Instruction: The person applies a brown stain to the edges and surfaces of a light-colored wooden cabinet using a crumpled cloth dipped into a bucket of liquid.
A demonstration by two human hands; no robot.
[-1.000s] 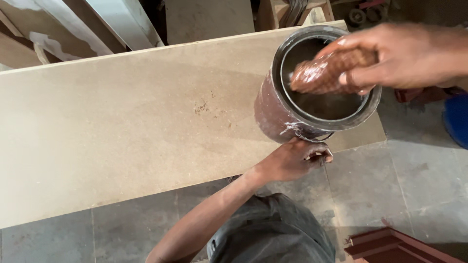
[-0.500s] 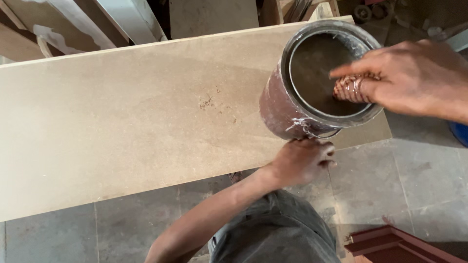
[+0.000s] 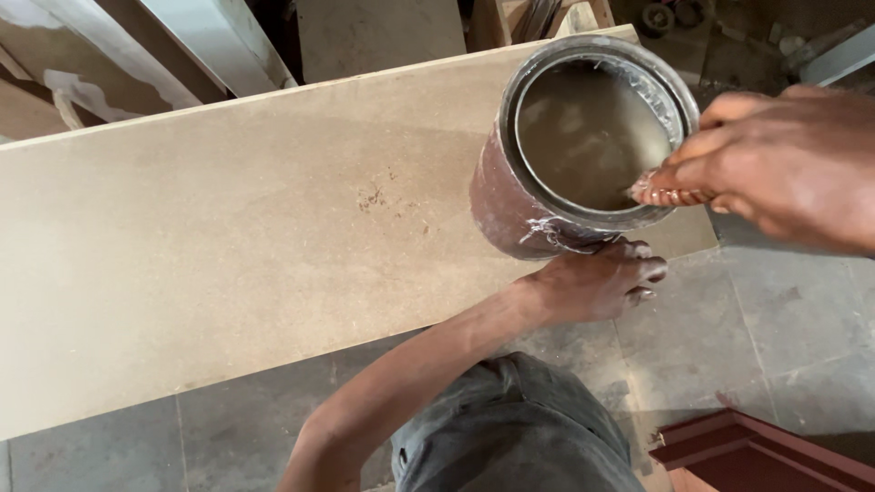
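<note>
A dark red metal can [image 3: 510,205] stands on the right end of a pale beige board [image 3: 228,246]. Grey-brown liquid [image 3: 583,137] fills the can, and its rim is smeared white. My left hand [image 3: 602,278] reaches up from below, with its fingers curled against the can's near base at the board's edge. My right hand [image 3: 784,164] comes in from the right and grips a ribbed, reddish tool handle [image 3: 670,193] at the can's near right rim. The tool's lower end is hidden inside the can.
Grey stone tiles [image 3: 784,310] cover the floor below the board. A dark red moulded wooden piece [image 3: 756,456] lies at the bottom right. Boards and planks [image 3: 210,46] lean beyond the board's far edge. My grey shorts [image 3: 510,428] show at the bottom.
My right hand has brought the handle from over the can's opening down to its near right rim. My left hand has stayed at the can's base.
</note>
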